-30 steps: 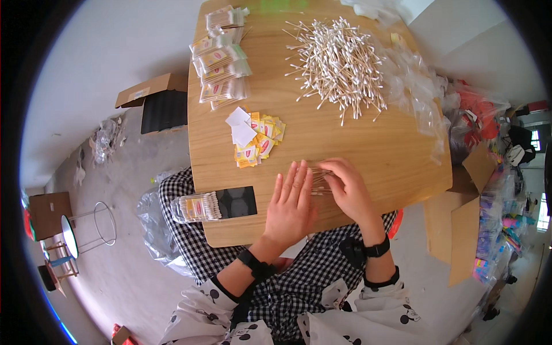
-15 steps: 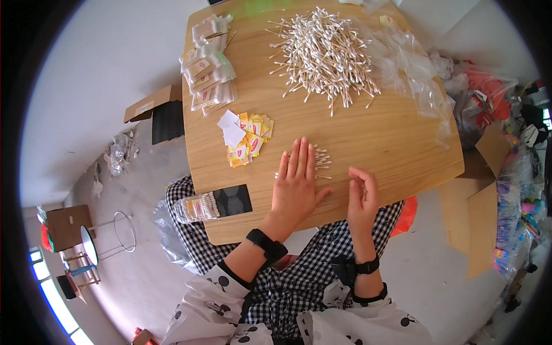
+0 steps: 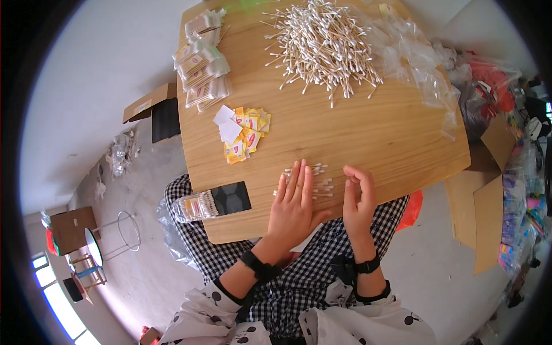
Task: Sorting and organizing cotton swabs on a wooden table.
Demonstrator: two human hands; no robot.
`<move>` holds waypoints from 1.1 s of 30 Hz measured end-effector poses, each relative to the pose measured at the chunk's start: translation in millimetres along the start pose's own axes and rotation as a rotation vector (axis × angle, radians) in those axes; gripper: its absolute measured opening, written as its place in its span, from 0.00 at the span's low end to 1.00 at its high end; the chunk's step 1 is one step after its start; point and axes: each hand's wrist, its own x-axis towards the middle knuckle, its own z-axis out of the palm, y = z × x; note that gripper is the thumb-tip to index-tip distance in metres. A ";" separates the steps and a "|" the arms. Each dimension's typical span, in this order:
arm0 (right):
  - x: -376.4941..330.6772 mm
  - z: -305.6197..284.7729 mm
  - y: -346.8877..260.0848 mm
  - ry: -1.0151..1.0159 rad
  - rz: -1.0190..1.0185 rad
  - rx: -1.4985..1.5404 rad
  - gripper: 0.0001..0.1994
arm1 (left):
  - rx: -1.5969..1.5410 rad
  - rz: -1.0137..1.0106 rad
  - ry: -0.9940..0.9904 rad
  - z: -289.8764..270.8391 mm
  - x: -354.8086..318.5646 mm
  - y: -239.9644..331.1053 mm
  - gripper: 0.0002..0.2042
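Observation:
My left hand [image 3: 292, 210] lies flat, fingers stretched out, over a small bunch of cotton swabs [image 3: 324, 188] near the front edge of the wooden table [image 3: 397, 132]. White tips stick out on both sides of the fingers; the palm hides the rest. To the right of the bunch, my right hand [image 3: 359, 210] is held with fingers loosely bent and thumb apart, nothing in it. A large loose heap of cotton swabs [image 3: 322, 46] covers the far middle of the table. Small yellow and white cards [image 3: 251, 127] lie in a pile to the left.
Filled clear bags of swabs [image 3: 202, 69] are stacked at the far left. Another bag of swabs [image 3: 195, 207] rests by a black pad [image 3: 233, 198] at the near left edge. Empty clear plastic bags [image 3: 422, 75] lie far right; an open cardboard box [image 3: 474, 207] stands beside the table.
My left hand has drawn back toward me, fingers still flat, and more of the small swab bunch shows. My right hand has shifted slightly left, close to the bunch.

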 end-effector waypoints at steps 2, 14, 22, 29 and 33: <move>-0.9 -0.8 -0.6 -0.003 0.001 -0.013 0.12 | -0.167 -0.012 0.084 -2.5 -8.1 -1.2 0.52; -11.5 -4.3 -13.6 -0.074 -0.001 -0.089 0.12 | 0.180 -0.054 0.092 -2.4 11.7 -3.8 0.52; -21.4 -15.9 -12.6 -0.125 -0.007 -0.148 0.13 | 0.172 -0.018 -0.045 -3.6 -15.2 6.6 0.54; -21.7 -11.7 -14.7 -0.122 -0.052 -0.178 0.12 | 0.159 -0.106 0.131 -0.7 24.3 1.1 0.53; -15.5 -3.9 -16.8 -0.105 -0.094 -0.167 0.13 | 0.208 -0.106 0.162 -2.0 41.0 -6.3 0.52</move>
